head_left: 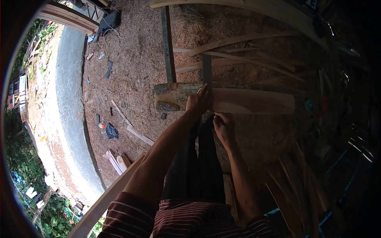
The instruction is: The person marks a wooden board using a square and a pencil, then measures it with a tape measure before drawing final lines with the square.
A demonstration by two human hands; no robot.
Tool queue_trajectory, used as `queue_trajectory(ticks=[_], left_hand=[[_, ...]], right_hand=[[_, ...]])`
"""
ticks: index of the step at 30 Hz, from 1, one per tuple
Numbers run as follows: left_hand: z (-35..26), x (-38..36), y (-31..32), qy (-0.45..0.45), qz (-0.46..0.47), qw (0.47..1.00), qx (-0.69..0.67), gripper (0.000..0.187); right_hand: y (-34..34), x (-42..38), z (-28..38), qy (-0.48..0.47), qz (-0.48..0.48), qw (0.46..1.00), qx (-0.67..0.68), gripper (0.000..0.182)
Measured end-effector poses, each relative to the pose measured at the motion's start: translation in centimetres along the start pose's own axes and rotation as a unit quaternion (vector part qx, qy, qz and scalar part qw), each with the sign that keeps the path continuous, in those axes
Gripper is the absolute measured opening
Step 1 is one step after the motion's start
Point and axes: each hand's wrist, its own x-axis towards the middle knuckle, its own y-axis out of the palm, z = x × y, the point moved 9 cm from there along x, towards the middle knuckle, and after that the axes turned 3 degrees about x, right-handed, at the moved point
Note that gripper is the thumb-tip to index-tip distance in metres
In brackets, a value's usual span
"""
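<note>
A smooth pale board lies across a rough, weathered beam in front of my legs. Across the board's left end runs a flat, dark straight blade, looking like a carpenter's square, its far end sticking out past the beam. My left hand is closed on this square and presses it down, index finger stretched along the blade. Close to the board's near edge, my right hand is closed in a pinch on a thin, pencil-like stick, mostly hidden by the fingers, its tip by the blade.
Wood shavings cover the ground. Long curved offcuts lie beyond the beam, and a dark narrow timber meets its far side. Thin strips stand at the lower right. A black plastic bag and a concrete strip are to the left.
</note>
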Motion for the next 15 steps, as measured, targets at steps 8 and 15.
queue_trajectory(ticks=[8, 15], left_hand=[[0.29, 0.38, 1.03, -0.004, -0.020, 1.000, 0.005, 0.084], [0.29, 0.57, 1.18, -0.012, -0.027, 0.999, 0.019, 0.080]], right_hand=[[-0.18, 0.36, 0.91, -0.039, -0.006, 0.998, -0.038, 0.014], [-0.16, -0.36, 0.34, -0.015, 0.010, 1.000, -0.009, 0.013]])
